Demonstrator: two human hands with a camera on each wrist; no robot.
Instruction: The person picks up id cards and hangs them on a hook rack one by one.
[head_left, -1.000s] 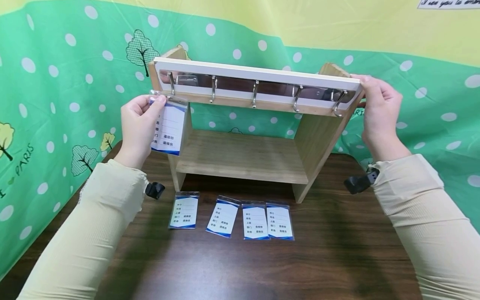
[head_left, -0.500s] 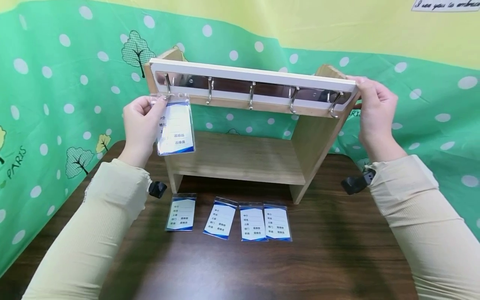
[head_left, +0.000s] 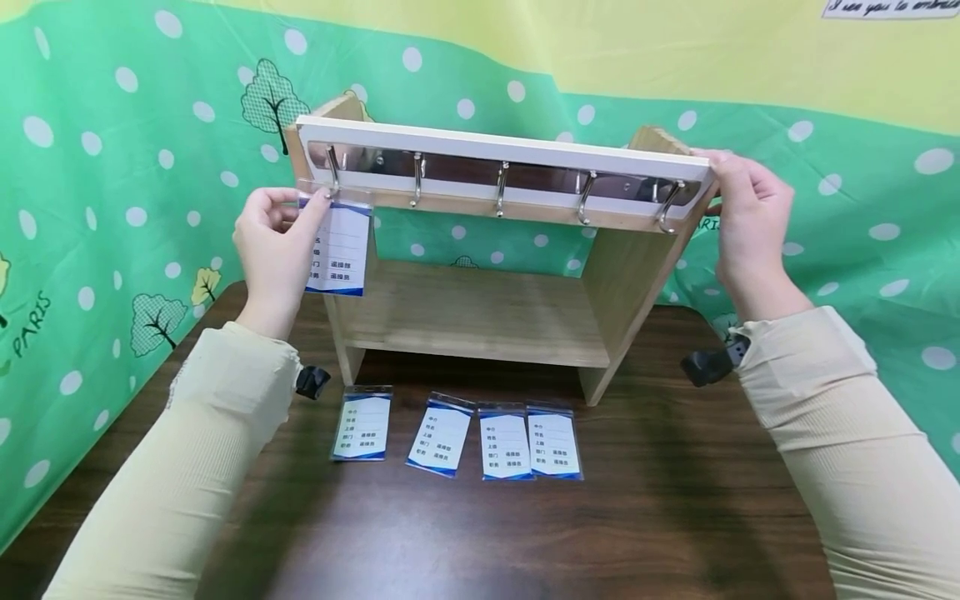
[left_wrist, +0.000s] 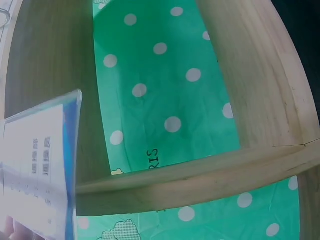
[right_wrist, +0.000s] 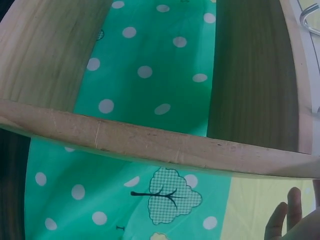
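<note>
Shifted slightly left, the badge (head_left: 342, 248) is at the leftmost hook (head_left: 332, 167), its upper corner pinched in the fingers of the left hand (head_left: 273, 237); the right hand (head_left: 753, 217) grips the rack (head_left: 472, 308). Likely light, bendy and slick, it suits a top-edge pinch.

Cards (head_left: 507, 444) before shelf (head_left: 474, 317), badge (head_left: 343, 250) perhaps touching leftmost hook (head_left: 332, 169)

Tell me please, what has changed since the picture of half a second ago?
The left hand and the card it pinches have moved slightly left; the card's lower edge is also higher. Nothing was newly grasped or released. The right hand stays on the shelf, and the four other cards lie unmoved.
</note>
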